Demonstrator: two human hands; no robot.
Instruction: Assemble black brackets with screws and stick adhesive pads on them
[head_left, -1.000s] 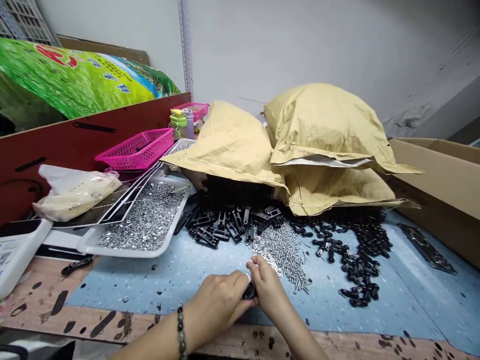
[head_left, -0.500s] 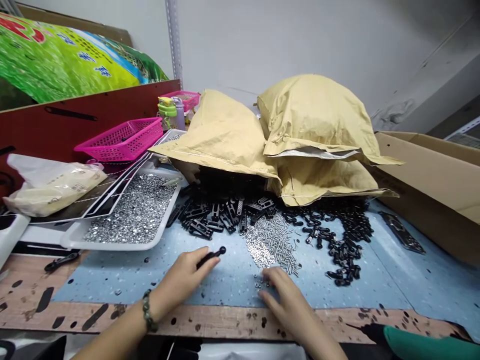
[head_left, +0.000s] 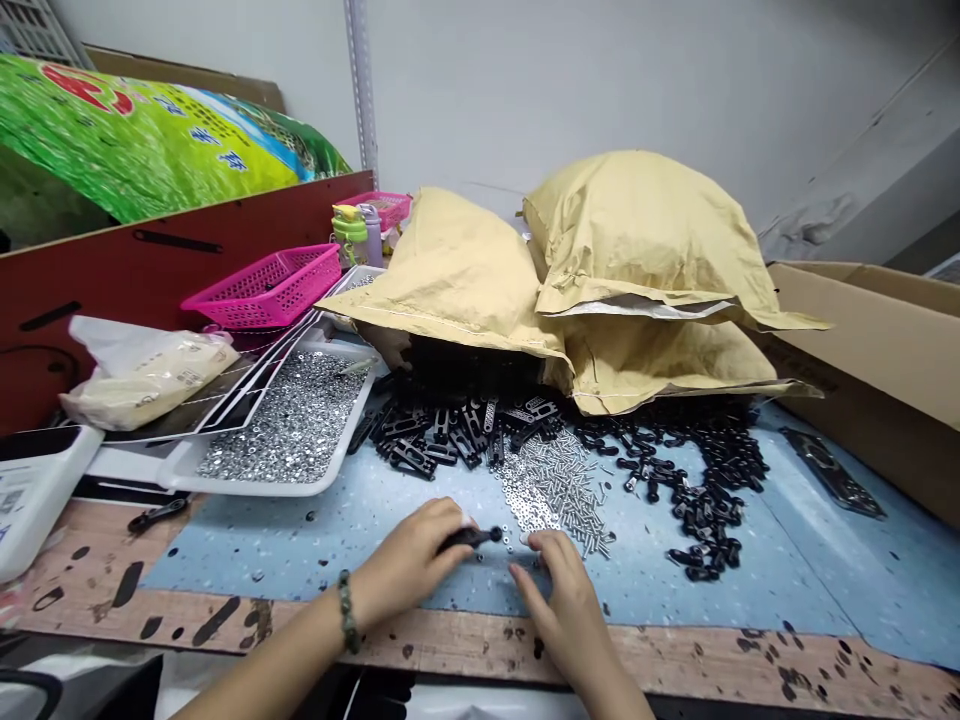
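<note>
Far left, the tray of nuts [head_left: 262, 487] sits on the counter [head_left: 225, 565]. The left hand [head_left: 409, 565] grips a black plastic piece [head_left: 472, 537] – now held level, low over the counter, w/ its knobbed end pointing right; 0.5 s ago it was tilted up. The right hand [head_left: 559, 600] is half open by the loose nuts [head_left: 517, 545] – can't tell if it's pinching 1. 1 s ago both hands were together on a black piece; now they're just apart. Further right lie the screws [head_left: 562, 490] and black pieces [head_left: 712, 480].
</note>
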